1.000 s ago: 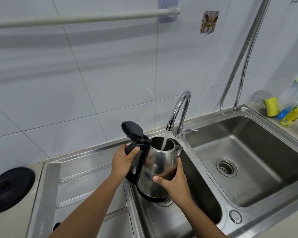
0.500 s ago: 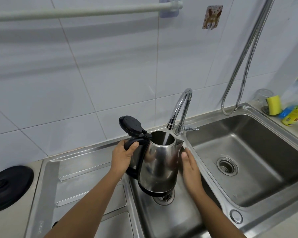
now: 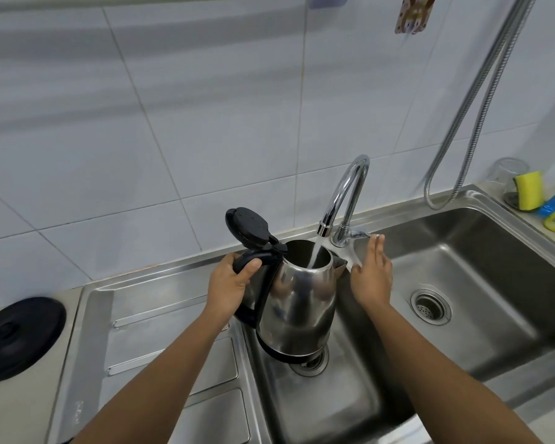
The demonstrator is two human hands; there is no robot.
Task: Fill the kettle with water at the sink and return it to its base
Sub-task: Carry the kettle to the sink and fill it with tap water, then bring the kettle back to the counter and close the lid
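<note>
A steel kettle with a black handle and its black lid flipped open hangs over the small left basin. My left hand is closed around the handle. Water streams from the curved chrome tap into the kettle's mouth. My right hand is off the kettle, fingers extended, its fingertips at the tap's lever. The round black kettle base lies on the counter at far left.
A large right basin with a drain lies beside the small one. A ribbed draining board is on the left. A metal shower hose hangs at the right. A yellow sponge, a glass and bottles crowd the right corner.
My right hand has left the kettle's side and risen to the tap lever. The kettle stays under the running water in my left hand.
</note>
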